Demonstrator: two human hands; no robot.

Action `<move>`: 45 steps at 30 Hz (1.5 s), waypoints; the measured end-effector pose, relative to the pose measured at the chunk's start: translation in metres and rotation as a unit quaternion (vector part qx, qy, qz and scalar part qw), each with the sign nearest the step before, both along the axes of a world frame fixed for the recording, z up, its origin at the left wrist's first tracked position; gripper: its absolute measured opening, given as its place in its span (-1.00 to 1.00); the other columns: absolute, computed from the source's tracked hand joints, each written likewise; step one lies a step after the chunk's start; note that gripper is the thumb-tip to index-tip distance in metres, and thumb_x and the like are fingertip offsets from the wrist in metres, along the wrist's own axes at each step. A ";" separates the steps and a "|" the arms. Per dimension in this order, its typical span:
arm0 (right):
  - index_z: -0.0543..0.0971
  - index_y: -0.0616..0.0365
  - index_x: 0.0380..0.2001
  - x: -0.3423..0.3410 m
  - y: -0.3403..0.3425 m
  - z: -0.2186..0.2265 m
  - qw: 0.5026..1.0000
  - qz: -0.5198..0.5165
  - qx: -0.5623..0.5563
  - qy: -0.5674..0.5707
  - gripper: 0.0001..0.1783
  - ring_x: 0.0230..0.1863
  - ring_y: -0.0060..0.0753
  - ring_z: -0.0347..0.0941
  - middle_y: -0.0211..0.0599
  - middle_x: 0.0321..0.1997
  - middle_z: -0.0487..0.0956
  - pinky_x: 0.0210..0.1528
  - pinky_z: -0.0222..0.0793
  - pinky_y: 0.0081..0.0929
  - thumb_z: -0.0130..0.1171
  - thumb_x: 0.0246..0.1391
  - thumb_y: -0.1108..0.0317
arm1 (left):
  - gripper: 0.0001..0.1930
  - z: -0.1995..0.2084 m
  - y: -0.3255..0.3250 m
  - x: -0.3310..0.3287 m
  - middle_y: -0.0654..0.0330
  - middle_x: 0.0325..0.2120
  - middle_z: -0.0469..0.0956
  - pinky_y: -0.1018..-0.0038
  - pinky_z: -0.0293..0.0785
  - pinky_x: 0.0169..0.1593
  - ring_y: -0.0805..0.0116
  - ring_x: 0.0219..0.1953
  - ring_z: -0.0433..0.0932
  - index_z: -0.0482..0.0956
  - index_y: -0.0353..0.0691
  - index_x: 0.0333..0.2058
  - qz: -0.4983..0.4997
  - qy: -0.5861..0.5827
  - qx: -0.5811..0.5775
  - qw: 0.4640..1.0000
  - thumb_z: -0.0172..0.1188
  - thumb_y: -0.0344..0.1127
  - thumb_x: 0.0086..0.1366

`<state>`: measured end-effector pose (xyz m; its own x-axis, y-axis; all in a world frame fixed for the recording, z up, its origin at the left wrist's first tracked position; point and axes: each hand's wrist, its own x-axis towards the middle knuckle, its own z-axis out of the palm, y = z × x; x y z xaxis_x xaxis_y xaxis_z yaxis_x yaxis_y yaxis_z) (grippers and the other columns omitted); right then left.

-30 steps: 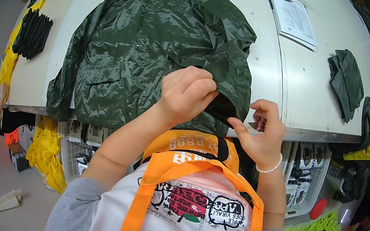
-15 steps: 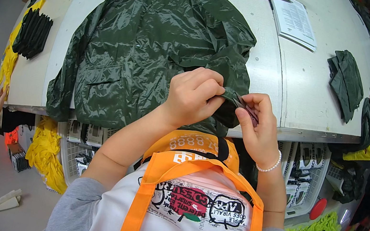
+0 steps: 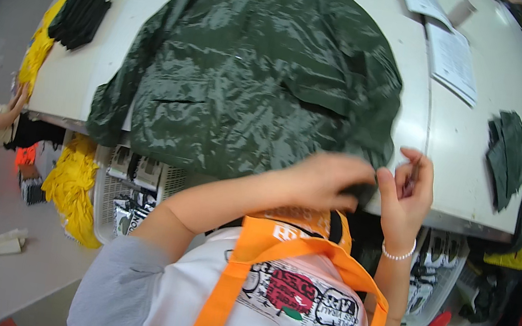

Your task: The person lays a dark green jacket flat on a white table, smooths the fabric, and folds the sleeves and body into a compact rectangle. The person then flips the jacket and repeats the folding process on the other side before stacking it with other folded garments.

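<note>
A shiny dark green rain jacket (image 3: 247, 79) lies spread on the white table (image 3: 413, 129), collar away from me, with two pocket flaps showing. My left hand (image 3: 334, 174) is over the jacket's lower right part, by the sleeve end; motion smears its fingers, and I cannot tell if they touch the cloth. My right hand (image 3: 410, 190), with a bead bracelet at the wrist, is raised just right of the sleeve, apart from the jacket. Its curled fingers hold a small dark reddish tool (image 3: 411, 182), possibly thread snips, mostly hidden by the fingers.
Folded dark green garments (image 3: 506, 161) lie at the right, and a dark stack (image 3: 81, 15) at the left. Papers (image 3: 451, 60) and a grey cylinder (image 3: 462, 12) are at the far right. White baskets (image 3: 107, 196) with packages stand below the table edge. Other people work at both sides.
My left hand has let go of the sleeve end and blurs rightward. My right hand has drawn away from the cloth, keeping the small tool. The sleeve lies flatter, and the view has shifted.
</note>
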<state>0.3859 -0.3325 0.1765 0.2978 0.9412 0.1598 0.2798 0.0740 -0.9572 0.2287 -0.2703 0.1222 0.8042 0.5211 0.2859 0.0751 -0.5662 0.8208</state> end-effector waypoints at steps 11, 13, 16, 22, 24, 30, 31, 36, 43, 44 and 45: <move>0.25 0.08 0.22 -0.080 -0.018 -0.154 0.843 0.204 -0.299 -0.398 -0.42 0.37 0.16 -0.08 0.10 0.36 0.02 0.29 -0.11 0.11 0.05 0.10 0.35 | -0.16 -0.129 -0.018 -0.308 0.03 0.34 -0.11 -0.17 -0.26 0.26 -0.18 0.34 -0.18 0.15 -0.02 0.27 0.382 0.451 0.075 0.803 0.19 0.17 0.05; 0.21 0.05 0.25 -0.091 -0.019 -0.158 0.830 0.188 -0.313 -0.421 -0.38 0.41 0.11 -0.17 0.06 0.41 -0.08 0.31 -0.22 0.18 0.05 0.10 0.34 | -0.15 -0.136 -0.005 -0.306 0.06 0.35 -0.13 -0.15 -0.32 0.27 -0.14 0.36 -0.22 0.12 0.00 0.28 0.386 0.430 0.057 0.814 0.18 0.17 0.06; 0.19 -0.01 0.28 -0.085 0.036 -0.170 0.831 0.138 -0.285 -0.458 -0.36 0.42 0.05 -0.18 0.01 0.41 -0.06 0.34 -0.30 0.15 0.03 0.10 0.34 | -0.17 -0.141 0.068 -0.284 0.11 0.34 -0.08 -0.14 -0.26 0.27 -0.11 0.35 -0.16 0.14 0.02 0.27 0.398 0.411 0.088 0.815 0.18 0.15 0.06; 0.07 -0.16 0.33 -0.049 0.214 -0.211 0.792 0.041 -0.178 -0.582 -0.23 0.42 -0.09 -0.13 -0.14 0.41 -0.01 0.36 -0.27 0.11 0.06 0.05 0.44 | -0.20 -0.174 0.254 -0.254 0.19 0.34 -0.06 -0.07 -0.26 0.30 -0.02 0.35 -0.12 0.11 0.10 0.29 0.428 0.371 0.187 0.803 0.08 0.25 0.12; 0.11 -0.19 0.31 -0.035 0.281 -0.222 0.760 -0.015 -0.167 -0.628 -0.34 0.41 -0.10 -0.09 -0.19 0.40 0.05 0.34 -0.23 0.13 -0.02 0.14 0.34 | -0.20 -0.189 0.321 -0.242 0.16 0.32 0.02 -0.07 -0.27 0.31 0.04 0.35 -0.08 0.17 0.07 0.26 0.447 0.345 0.236 0.791 0.00 0.34 0.12; 0.37 0.08 0.13 -0.056 0.326 -0.200 0.819 -0.033 -0.074 -0.567 -0.58 0.31 -0.11 0.14 -0.19 0.26 0.30 0.30 0.01 -0.05 -0.12 0.20 0.34 | -0.31 -0.158 0.352 -0.214 0.06 0.24 0.18 -0.06 -0.17 0.29 0.04 0.31 0.04 0.24 -0.13 0.20 0.451 0.188 0.272 0.829 0.01 0.20 0.23; 0.37 0.10 0.11 -0.076 0.296 -0.188 0.846 0.014 -0.052 -0.530 -0.58 0.28 -0.10 0.18 -0.16 0.24 0.33 0.29 0.03 -0.04 -0.07 0.15 0.41 | -0.32 -0.151 0.316 -0.219 0.07 0.25 0.16 -0.06 -0.17 0.29 0.03 0.31 0.03 0.25 -0.11 0.20 0.422 0.223 0.259 0.840 0.04 0.17 0.22; 0.30 0.08 0.19 -0.124 0.146 -0.194 0.851 0.094 -0.169 -0.488 -0.42 0.36 -0.13 0.05 -0.16 0.31 0.24 0.34 -0.10 -0.05 0.03 0.04 0.51 | -0.31 -0.160 0.164 -0.237 0.13 0.31 0.03 -0.09 -0.18 0.28 0.02 0.33 -0.02 0.19 0.00 0.25 0.267 0.335 0.166 0.888 0.09 0.11 0.19; 0.51 0.09 -0.17 -0.159 0.098 -0.182 0.935 0.146 -0.105 -0.305 -0.61 -0.19 -0.21 0.47 -0.30 -0.17 0.51 -0.16 0.42 -0.35 0.06 -0.14 0.64 | -0.33 -0.170 0.143 -0.239 0.18 0.31 0.04 -0.04 -0.14 0.28 0.09 0.33 0.00 0.16 0.04 0.26 0.295 0.323 0.185 0.880 0.06 0.09 0.22; 0.53 0.09 -0.20 -0.171 0.085 -0.184 0.944 0.176 -0.100 -0.260 -0.69 -0.32 -0.23 0.51 -0.25 -0.24 0.52 -0.30 0.45 -0.39 0.17 -0.10 0.56 | -0.33 -0.171 0.143 -0.239 0.18 0.31 0.04 -0.04 -0.14 0.29 0.09 0.33 0.00 0.16 0.04 0.26 0.295 0.322 0.188 0.880 0.06 0.09 0.22; 0.54 0.06 -0.23 -0.182 0.076 -0.180 0.925 0.203 -0.106 -0.303 -0.70 -0.38 -0.24 0.50 -0.30 -0.24 0.50 -0.35 0.44 -0.39 0.28 -0.13 0.42 | -0.34 -0.172 0.141 -0.239 0.18 0.31 0.04 -0.04 -0.15 0.29 0.09 0.33 -0.01 0.16 0.04 0.26 0.299 0.323 0.194 0.877 0.06 0.09 0.22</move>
